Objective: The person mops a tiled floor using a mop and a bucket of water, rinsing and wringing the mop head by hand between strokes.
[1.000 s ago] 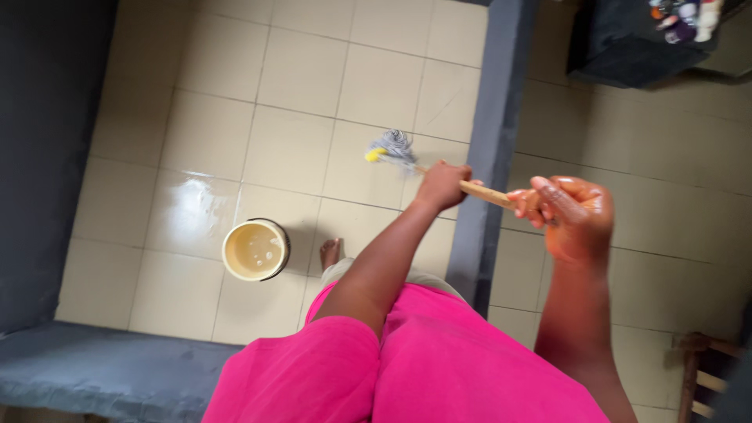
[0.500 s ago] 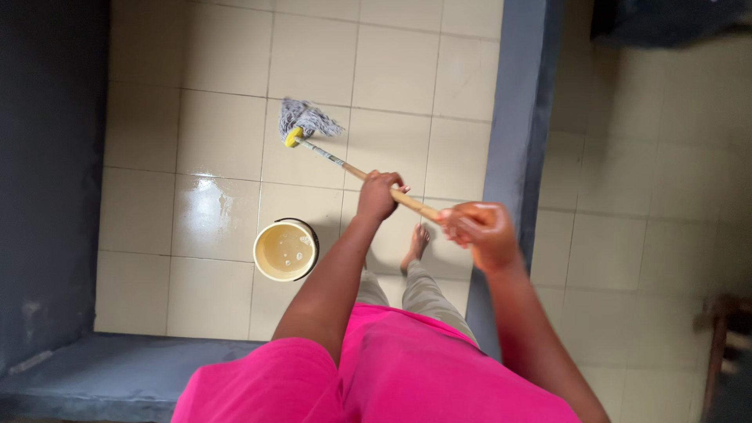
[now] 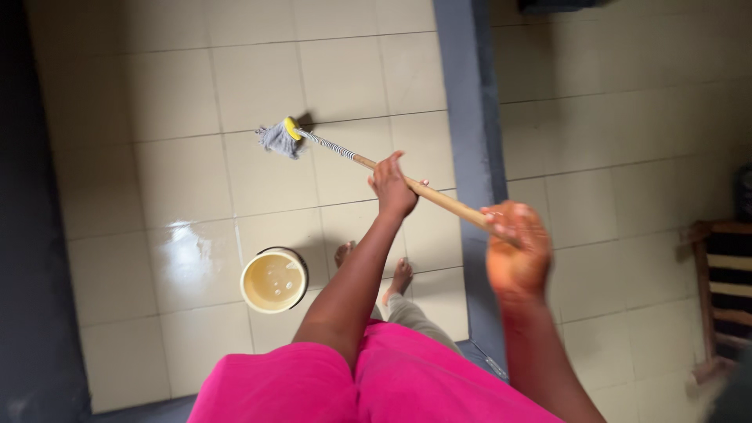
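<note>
Your left hand [image 3: 392,188] is wrapped around the middle of the wooden mop handle [image 3: 423,190]; your right hand [image 3: 515,249], blurred, is closed on its upper end. The grey mop head [image 3: 276,138] rests on the cream tiled floor [image 3: 180,172]. A cream bucket [image 3: 273,280] of water stands beside your bare feet [image 3: 399,276], near the grey partition [image 3: 468,117].

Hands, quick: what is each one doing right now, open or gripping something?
Left hand: closed around the wooden mop handle, partway down it.
Right hand: closed around the upper end of the same handle; blurred, so the fingers are unclear.
</note>
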